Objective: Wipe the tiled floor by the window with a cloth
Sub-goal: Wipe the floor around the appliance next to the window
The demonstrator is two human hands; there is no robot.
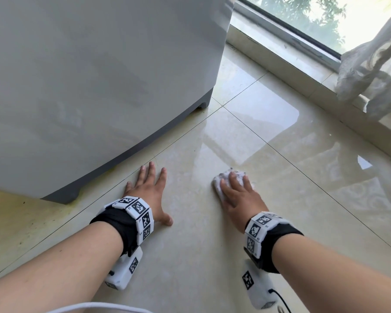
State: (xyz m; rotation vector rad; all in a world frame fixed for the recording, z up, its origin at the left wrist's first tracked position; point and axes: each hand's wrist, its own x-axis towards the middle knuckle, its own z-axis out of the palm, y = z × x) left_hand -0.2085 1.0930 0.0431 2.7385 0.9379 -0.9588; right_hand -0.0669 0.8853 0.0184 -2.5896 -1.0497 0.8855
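Lower middle: left hand (147, 188) lay open, right hand (240, 196) pressed flat on the cloth (222, 177). Firm, slow pushes seemed best.

Daylight came in through the window (321, 21), which was blown out to near white. There was a hard glare patch on the glossy floor (253, 123) just below the window, with the frame reflected in it. The grey appliance (99, 75) beside the window was flatly lit, with a soft shadow under its base. Wide-angle distortion bent straight edges far from the window. The curtain (370, 71) at the window was blurred.
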